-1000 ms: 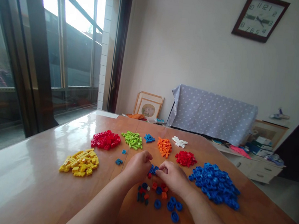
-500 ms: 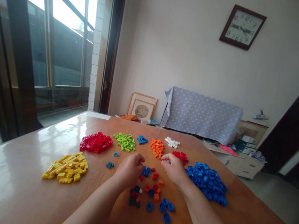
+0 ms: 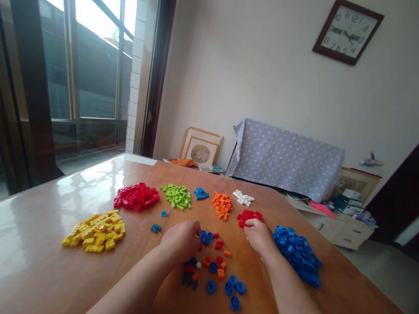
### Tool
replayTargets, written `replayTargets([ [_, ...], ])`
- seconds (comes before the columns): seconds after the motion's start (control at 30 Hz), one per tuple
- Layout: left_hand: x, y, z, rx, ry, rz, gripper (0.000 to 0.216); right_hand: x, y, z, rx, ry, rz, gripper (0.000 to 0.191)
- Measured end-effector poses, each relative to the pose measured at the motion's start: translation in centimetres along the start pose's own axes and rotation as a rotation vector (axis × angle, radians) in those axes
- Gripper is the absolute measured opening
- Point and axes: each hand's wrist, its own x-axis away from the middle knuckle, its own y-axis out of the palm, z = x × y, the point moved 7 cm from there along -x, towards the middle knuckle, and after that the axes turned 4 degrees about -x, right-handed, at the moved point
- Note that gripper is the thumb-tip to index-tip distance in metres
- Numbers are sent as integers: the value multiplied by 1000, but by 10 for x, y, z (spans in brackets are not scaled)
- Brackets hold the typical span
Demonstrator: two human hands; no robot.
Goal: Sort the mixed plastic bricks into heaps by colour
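Sorted heaps of small plastic bricks lie on a wooden table (image 3: 31, 257). My right hand (image 3: 259, 236) is closed, its fingertips at the near edge of a small red heap (image 3: 248, 216); what it pinches is hidden. Just right of it sprawls a big blue heap (image 3: 297, 250). My left hand (image 3: 181, 239) is curled shut beside a loose mixed cluster of blue, red and orange pieces (image 3: 215, 268), near several small blue round pieces (image 3: 206, 236).
Further heaps: yellow (image 3: 95, 229), large red (image 3: 136, 196), lime green (image 3: 177, 196), small blue (image 3: 201, 193), orange (image 3: 222, 205), white (image 3: 242, 197). Two stray blue bricks (image 3: 155, 228) lie left of my left hand. A dotted cloth covers furniture (image 3: 287, 158) behind the table; windows stand on the left.
My right hand has moved away from the mixed cluster, forward and to the right, up to the small red heap. My left hand has stayed by the cluster.
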Motion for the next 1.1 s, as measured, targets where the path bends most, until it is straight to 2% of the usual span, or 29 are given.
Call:
replayTargets([
  [0.17, -1, -2, -1, -5, -10, 17, 25, -8, -2, 1, 64, -14, 26, 28],
  [0.5, -5, -3, -7, 3, -14, 30, 25, -3, 8, -2, 54, 1, -28, 25],
  [0.63, -3, 5, 3, 11, 90, -39, 26, 8, 11, -19, 36, -117, -29, 25],
  [0.77, 2, 8, 16, -13, 212, -47, 23, 33, 25, -45, 26, -274, -134, 24],
  [0.9, 2, 7, 16, -56, 204, -43, 22, 53, 33, -66, 26, -361, -186, 24],
  [1.1, 2, 5, 20, -106, 205, -35, 19, 68, 40, -82, 20, -411, -218, 23],
])
